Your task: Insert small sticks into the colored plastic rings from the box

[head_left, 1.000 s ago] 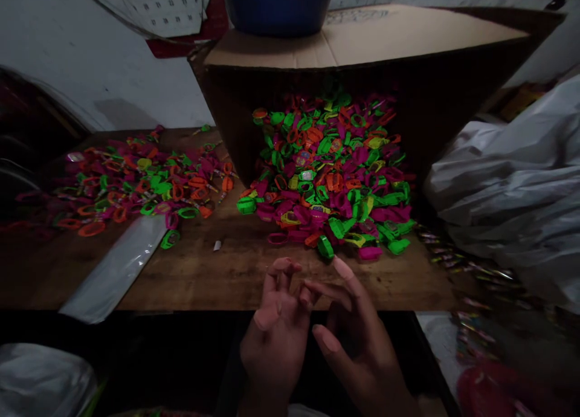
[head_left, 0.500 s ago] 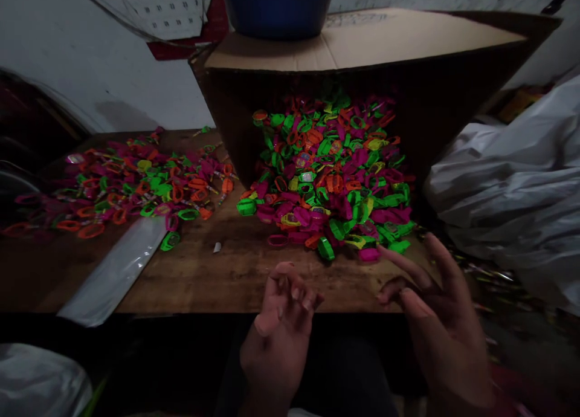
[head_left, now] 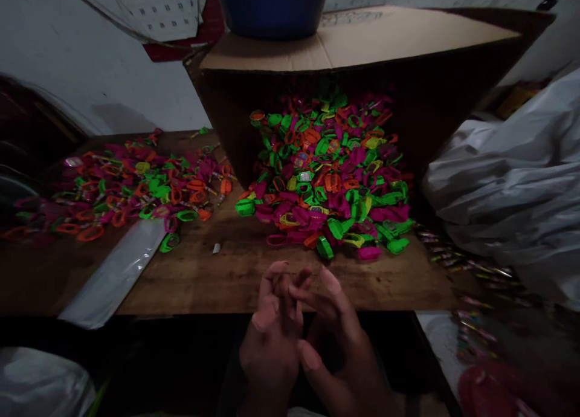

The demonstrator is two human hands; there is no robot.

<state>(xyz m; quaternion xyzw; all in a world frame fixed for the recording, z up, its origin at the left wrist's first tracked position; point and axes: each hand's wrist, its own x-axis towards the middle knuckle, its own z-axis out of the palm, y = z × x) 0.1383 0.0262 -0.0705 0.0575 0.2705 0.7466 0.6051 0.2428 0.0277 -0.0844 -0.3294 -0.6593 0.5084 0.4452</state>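
Note:
My left hand [head_left: 274, 332] is raised in front of the table's front edge, palm up with curled fingers; whether anything small lies in them is too dark to tell. Beside it on the right, my right hand [head_left: 338, 338] reaches across with its fingers apart, one fingertip at the left hand's fingers, and nothing shows in its grasp. Beyond both hands, a heap of green, pink, orange and yellow plastic toy watches [head_left: 333, 181] spills from a cardboard box [head_left: 362, 42] lying on its side.
Another pile of toy watches [head_left: 154, 187] lies on the wooden table [head_left: 181, 284] at left, near a clear plastic sleeve [head_left: 118, 272]. A blue tub [head_left: 272, 6] stands on the box. White sacks [head_left: 507, 175] are at right, above scattered wrapped sticks [head_left: 475, 266]. A small white scrap [head_left: 216, 248] lies mid-table.
My right hand has moved left, from the table's right part to my left hand, so their fingers now meet. My left hand has stayed nearly in place.

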